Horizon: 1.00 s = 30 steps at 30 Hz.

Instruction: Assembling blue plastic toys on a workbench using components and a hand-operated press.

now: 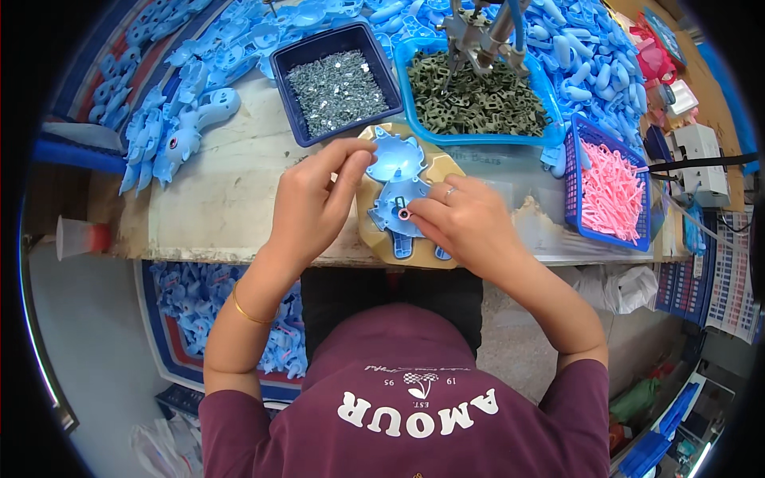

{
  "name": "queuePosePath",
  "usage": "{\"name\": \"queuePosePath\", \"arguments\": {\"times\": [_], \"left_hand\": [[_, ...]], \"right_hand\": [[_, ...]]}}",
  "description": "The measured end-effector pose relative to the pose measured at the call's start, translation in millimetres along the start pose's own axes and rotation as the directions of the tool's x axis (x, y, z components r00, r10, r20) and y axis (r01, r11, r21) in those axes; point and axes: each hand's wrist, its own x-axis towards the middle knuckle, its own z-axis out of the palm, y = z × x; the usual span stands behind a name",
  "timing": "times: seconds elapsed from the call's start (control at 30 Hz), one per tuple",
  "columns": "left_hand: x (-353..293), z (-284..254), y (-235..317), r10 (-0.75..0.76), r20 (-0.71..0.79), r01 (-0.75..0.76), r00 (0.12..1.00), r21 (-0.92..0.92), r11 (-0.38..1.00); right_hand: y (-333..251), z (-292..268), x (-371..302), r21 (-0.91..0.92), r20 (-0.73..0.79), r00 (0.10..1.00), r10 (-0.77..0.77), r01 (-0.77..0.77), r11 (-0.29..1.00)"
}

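at twelve o'clock, our right hand [466, 209] pinches a small pink plastic ring [404, 214] over the hollow light-blue plastic shell [395, 164]; our left hand [312, 195] half-curls, hold unclear. we'd best seat the ring squarely.

A pale, scuffed worktable [203, 203] with a stained surface and a worn near edge is carrying everything. An angular tan block [442, 163] is lying at the near edge, around the middle. Beyond it, a square navy plastic tray [351, 127] is sitting slightly left, and a rounded rectangular light-blue plastic tub [486, 139] is standing beside it on the right. A violet-blue perforated plastic basket [575, 191] is resting at right. Hollow light-blue plastic mouldings [171, 131] are lying clustered at left, while curved light-blue plastic pieces [586, 68] are heaping up at far right.
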Motion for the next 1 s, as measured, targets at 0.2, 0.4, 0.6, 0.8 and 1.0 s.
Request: {"name": "queuePosePath", "arguments": {"times": [0.2, 0.4, 0.6, 0.8, 1.0], "left_hand": [[-17, 6, -12, 0.337, -0.018, -0.316, 0.941, 0.299, 0.9], [-31, 11, -19, 0.448, 0.278, -0.523, 0.85, 0.343, 0.78], [-34, 15, -22, 0.409, 0.41, -0.567, 0.815, 0.421, 0.708], [-36, 16, -24, 0.366, 0.417, -0.533, 0.832, 0.417, 0.736], [-34, 19, -22, 0.369, 0.403, -0.524, 0.838, 0.402, 0.751]], "right_hand": [[5, 14, 7, 0.027, 0.068, 0.998, 0.014, -0.016, 0.999], [9, 9, 17, 0.044, 0.214, 0.977, 0.008, -0.017, 0.999], [11, -6, -3, 0.121, 0.068, 0.996, 0.062, -0.07, 0.99], [14, -9, -21, 0.142, 0.064, 0.98, 0.188, -0.196, 0.97], [19, -6, -22, 0.154, 0.004, 0.979, 0.204, -0.202, 0.967]]}}
